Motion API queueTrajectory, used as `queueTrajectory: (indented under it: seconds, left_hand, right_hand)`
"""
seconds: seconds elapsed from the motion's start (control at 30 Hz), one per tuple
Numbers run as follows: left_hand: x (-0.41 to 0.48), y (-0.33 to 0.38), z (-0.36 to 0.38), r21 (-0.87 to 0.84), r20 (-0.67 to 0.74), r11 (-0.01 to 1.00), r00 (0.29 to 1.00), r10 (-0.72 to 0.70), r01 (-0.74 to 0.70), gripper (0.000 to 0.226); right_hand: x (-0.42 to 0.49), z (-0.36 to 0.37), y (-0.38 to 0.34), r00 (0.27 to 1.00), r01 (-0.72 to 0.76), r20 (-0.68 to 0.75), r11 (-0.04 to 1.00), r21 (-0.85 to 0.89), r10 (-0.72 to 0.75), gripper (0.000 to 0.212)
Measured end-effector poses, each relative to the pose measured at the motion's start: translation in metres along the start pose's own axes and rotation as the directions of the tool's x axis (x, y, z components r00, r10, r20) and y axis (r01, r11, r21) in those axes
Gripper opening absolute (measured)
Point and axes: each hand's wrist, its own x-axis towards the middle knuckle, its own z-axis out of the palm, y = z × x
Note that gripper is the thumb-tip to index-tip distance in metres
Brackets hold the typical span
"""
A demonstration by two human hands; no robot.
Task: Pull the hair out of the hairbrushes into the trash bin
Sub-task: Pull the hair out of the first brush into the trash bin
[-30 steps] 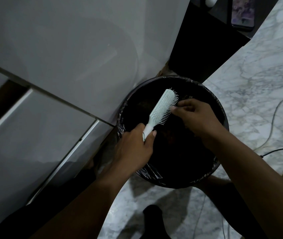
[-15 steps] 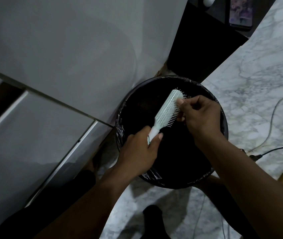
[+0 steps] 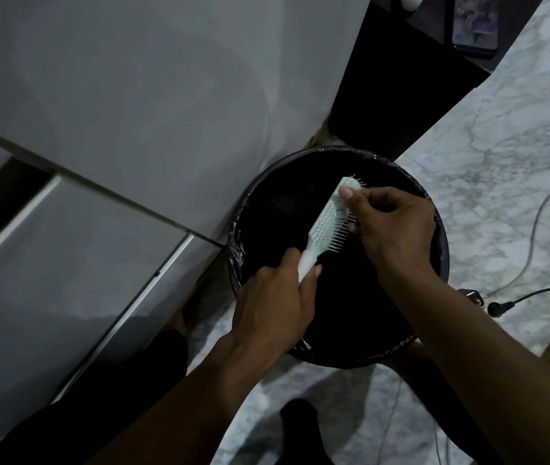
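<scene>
A pale mint hairbrush [image 3: 329, 219] is held tilted over the round black trash bin [image 3: 441, 263], which has a dark plastic liner. My left hand [image 3: 275, 307] grips the brush by its white handle from below. My right hand [image 3: 397, 226] is at the brush head, thumb on the top of the head and fingers pinching among the bristles. Any hair between the fingers is too dark to make out. The bin's inside is black and its contents are hidden.
White cabinet fronts [image 3: 99, 162] stand to the left of the bin. Marble floor [image 3: 508, 156] lies to the right, with a white cable [image 3: 535, 223] and a black plug [image 3: 498, 308] on it. A phone [image 3: 474, 21] rests on dark furniture at the top.
My right hand has shifted from the side of the bristles to the top of the brush head, thumb now over the tip. The brush has tilted slightly more upright.
</scene>
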Motion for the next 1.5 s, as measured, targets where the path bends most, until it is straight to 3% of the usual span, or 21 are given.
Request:
queueTrajectory:
  seconds: [0.2, 0.43, 0.53, 0.7, 0.87, 1.0, 1.13, 1.33, 1.5]
  left_hand:
    - [0.000, 0.005, 0.004, 0.029, -0.025, 0.999, 0.999, -0.021, 0.022, 0.030]
    - [0.006, 0.002, -0.003, 0.015, 0.011, 0.998, 0.998, -0.056, 0.056, 0.027]
    - [0.006, 0.000, -0.004, 0.042, 0.011, 0.997, 0.998, -0.059, 0.058, 0.026]
    - [0.008, -0.006, -0.003, -0.038, -0.024, 0.993, 0.993, -0.114, 0.113, 0.028]
    - [0.009, -0.007, -0.001, -0.067, -0.040, 0.991, 0.993, -0.115, 0.112, 0.030]
    - [0.010, -0.010, 0.002, -0.112, -0.056, 0.989, 0.993, -0.108, 0.101, 0.033]
    - [0.011, -0.009, 0.006, -0.239, 0.014, 0.969, 0.998, -0.054, 0.056, 0.035]
    - [0.012, -0.007, 0.006, -0.319, 0.070, 0.946, 0.997, -0.029, 0.050, 0.036]
    - [0.013, -0.008, 0.006, -0.286, 0.053, 0.958, 0.998, -0.017, 0.031, 0.039]
  right_hand:
    - [-0.002, 0.001, 0.000, 0.999, 0.029, -0.033, 0.995, -0.092, -0.032, 0.014]
    - [0.006, 0.000, 0.008, 1.000, -0.003, 0.015, 0.999, -0.040, 0.003, 0.031]
    - [0.006, 0.002, 0.008, 0.998, -0.030, 0.059, 0.999, 0.023, 0.028, 0.019]
    - [0.009, 0.002, -0.003, 0.966, -0.254, 0.116, 0.931, 0.262, 0.231, 0.022]
    - [0.007, -0.001, -0.008, 0.926, -0.372, 0.159, 0.895, 0.247, 0.341, 0.034]
    - [0.005, -0.001, -0.005, 0.940, -0.331, 0.173, 0.911, 0.245, 0.294, 0.044]
    - [0.003, 0.000, 0.002, 0.956, -0.195, 0.264, 0.947, 0.256, 0.126, 0.043]
    - [0.005, 0.001, 0.009, 0.997, 0.047, 0.055, 0.991, 0.123, -0.055, 0.003]
    - [0.005, 0.005, 0.008, 0.987, 0.133, -0.097, 0.991, 0.026, -0.130, 0.019]
